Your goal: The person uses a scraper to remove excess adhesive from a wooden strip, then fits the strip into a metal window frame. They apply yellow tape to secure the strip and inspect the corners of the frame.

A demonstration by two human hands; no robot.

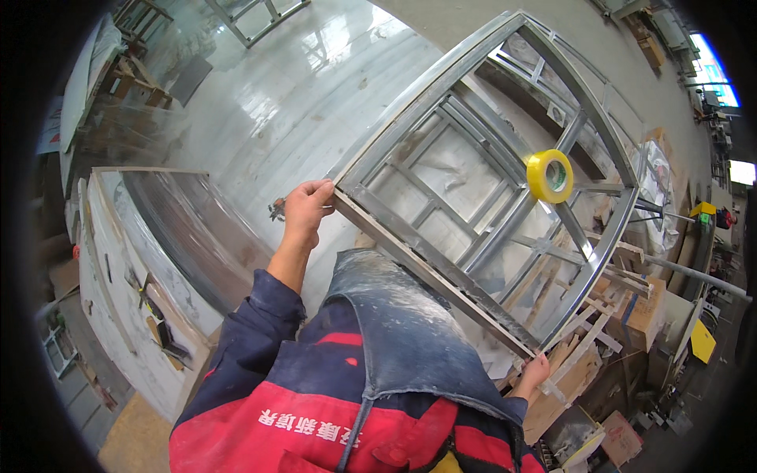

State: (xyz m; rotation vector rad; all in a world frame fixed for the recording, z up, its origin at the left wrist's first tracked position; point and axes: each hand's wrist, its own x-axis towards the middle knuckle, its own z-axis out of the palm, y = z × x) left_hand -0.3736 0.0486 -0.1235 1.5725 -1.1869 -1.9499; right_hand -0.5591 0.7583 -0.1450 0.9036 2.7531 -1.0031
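Note:
A long rectangular metal frame (434, 260) of square tubing stands before me, its near edge faced with a thin strip or panel edge. My left hand (309, 207) pinches the near left corner between thumb and fingers. At the near right corner my right hand (536, 371) grips the frame's edge, its fingers partly hidden. A roll of yellow adhesive tape (549, 176) rests on a crossing of the frame's inner bars. Through the frame, more welded metal bars and wood strips show below. My denim apron (408, 319) lies close to the near edge.
At the left stands a pale board stack (201, 236) with plastic-wrapped panels, tools lying on it. Behind lies a glossy marble-look slab surface (284, 106). Cardboard boxes (641, 313) and wood scraps are at the right, near a metal pipe (698, 275).

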